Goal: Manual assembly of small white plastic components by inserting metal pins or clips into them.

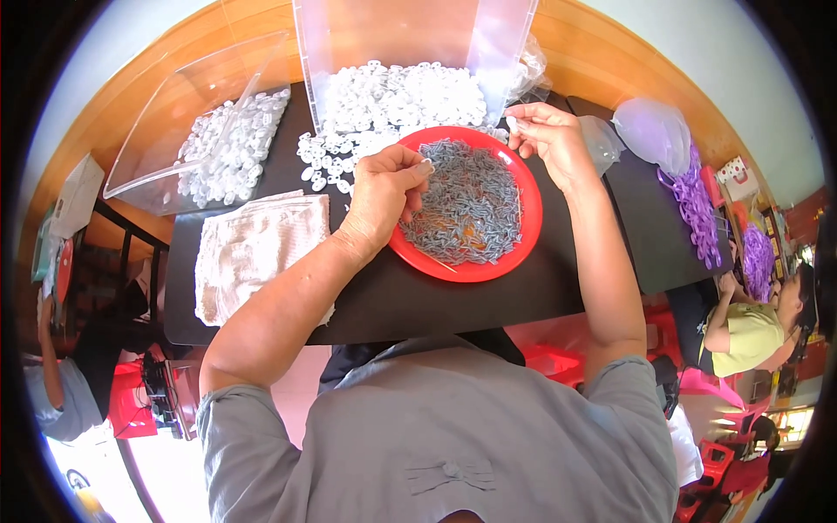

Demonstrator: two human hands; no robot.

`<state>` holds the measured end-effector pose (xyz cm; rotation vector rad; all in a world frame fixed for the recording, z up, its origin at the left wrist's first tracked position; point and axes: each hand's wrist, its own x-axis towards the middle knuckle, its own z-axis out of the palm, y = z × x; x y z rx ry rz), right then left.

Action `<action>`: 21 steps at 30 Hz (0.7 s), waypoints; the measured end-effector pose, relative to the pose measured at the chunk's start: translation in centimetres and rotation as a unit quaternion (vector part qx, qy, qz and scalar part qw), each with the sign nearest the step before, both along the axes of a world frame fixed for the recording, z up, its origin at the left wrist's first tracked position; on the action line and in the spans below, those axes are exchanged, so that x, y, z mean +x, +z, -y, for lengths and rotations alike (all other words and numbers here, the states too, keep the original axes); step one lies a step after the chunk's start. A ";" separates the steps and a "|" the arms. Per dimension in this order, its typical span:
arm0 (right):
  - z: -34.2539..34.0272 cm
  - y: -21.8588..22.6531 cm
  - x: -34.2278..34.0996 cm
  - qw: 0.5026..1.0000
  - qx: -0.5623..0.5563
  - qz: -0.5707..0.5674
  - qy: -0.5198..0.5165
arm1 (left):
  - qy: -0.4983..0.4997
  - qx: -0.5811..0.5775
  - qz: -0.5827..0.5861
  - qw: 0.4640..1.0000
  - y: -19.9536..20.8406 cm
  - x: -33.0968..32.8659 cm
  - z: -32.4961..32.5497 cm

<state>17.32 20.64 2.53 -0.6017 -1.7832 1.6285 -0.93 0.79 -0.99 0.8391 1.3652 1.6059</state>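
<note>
A round red plate (pixel 530 205) sits in front of me, filled with many small grey, thin pieces (pixel 462 196) that look like little springs or screws. Over its left rim, my left hand (pixel 384 187) pinches a small whitish piece (pixel 427 164) between thumb and fingertips. My right hand (pixel 558 144) is raised beyond the plate's upper right rim. Its thumb and forefinger are closed on a small white plastic piece (pixel 512 125). White oval plastic pieces (pixel 327 161) lie loose on the table behind the plate.
Behind the plate stands a clear bin (pixel 307 61) spilling white pieces. Another clear bin (pixel 139 179) is tilted at left, above a folded cloth (pixel 261 248). Clear bags (pixel 652 135) and purple strands (pixel 697 209) lie at right. A person in yellow (pixel 751 336) sits at far right.
</note>
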 end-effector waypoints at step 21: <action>12.3 -0.4 -5.6 0.986 0.133 -0.021 -0.097 | 0.025 0.040 0.060 0.997 0.6 0.3 0.7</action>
